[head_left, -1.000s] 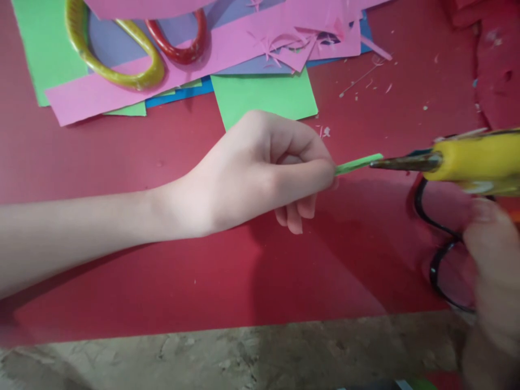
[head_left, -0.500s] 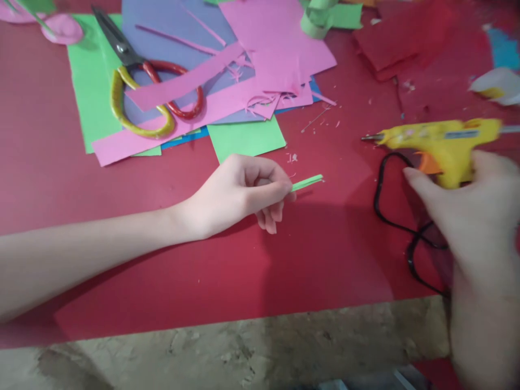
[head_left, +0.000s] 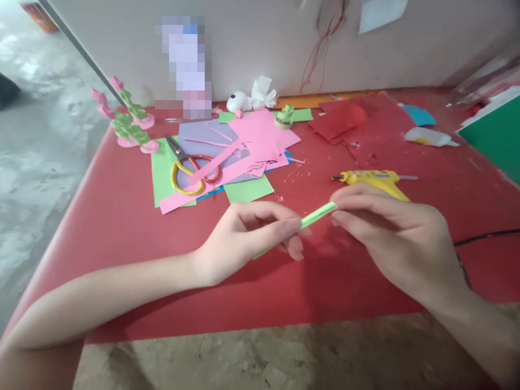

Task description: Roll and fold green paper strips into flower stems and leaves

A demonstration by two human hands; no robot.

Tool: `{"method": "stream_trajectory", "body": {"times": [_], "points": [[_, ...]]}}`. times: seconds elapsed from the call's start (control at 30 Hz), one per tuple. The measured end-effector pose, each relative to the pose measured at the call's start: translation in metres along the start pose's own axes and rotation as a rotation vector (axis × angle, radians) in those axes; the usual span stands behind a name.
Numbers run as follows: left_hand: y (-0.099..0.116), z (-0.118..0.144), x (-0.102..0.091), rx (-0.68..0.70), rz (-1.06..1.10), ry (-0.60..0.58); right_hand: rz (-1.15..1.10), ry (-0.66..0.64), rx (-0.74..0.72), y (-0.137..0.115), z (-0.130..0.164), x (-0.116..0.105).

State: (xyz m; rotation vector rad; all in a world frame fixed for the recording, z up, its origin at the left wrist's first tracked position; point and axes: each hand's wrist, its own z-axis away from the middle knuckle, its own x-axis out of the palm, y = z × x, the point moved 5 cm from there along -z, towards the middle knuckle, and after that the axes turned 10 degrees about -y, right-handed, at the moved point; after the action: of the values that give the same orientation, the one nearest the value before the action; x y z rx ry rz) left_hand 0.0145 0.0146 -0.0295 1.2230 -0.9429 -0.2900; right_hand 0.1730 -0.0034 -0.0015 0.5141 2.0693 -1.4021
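Both hands pinch one thin green paper stick (head_left: 318, 215): the left hand (head_left: 247, 230) holds its near end, the right hand (head_left: 390, 230) squeezes its far tip. The glue gun (head_left: 371, 177) lies put down just behind the right hand (so the gluing looks done, the pressing not).

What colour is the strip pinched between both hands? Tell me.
Light green strip, clearest in the head view.

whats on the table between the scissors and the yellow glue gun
In the head view, the pink paper sheets and a green sheet lie between the scissors and the glue gun, then bare red table with small scraps.
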Motion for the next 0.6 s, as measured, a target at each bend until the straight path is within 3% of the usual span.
{"method": "stream_trajectory", "body": {"times": [0.23,0.6], "points": [[0.01,0.012,0.016,-0.1,0.209,-0.143,-0.395,-0.074,-0.191,-0.023,-0.015,0.001],[0.011,0.009,0.016,-0.23,0.172,-0.243,-0.104,-0.07,-0.415,-0.036,-0.013,-0.014]]}}
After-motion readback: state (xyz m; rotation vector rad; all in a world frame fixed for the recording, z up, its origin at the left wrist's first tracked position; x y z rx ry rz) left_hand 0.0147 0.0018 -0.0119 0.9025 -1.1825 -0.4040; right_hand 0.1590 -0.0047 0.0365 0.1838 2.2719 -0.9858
